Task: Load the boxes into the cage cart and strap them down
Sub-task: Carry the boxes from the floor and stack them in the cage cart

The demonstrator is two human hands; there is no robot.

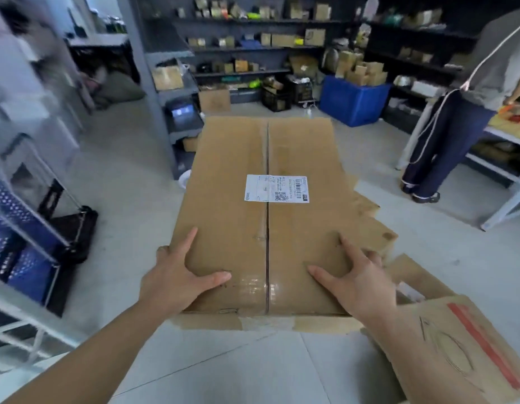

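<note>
Together left hand (pixel 177 275), right hand (pixel 355 277) grip box (pixel 238 158); label (pixel 276 188) illegible

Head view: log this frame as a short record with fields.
item: large cardboard box, taped shut along its middle seam
label: white shipping label on top, across the seam
left hand: grips the near left corner, thumb on top
right hand: grips the near right corner, thumb on top
nearby: red-taped cardboard box at lower right; blurred metal frame with blue panels at left
background: person standing at right; blue bin
</note>
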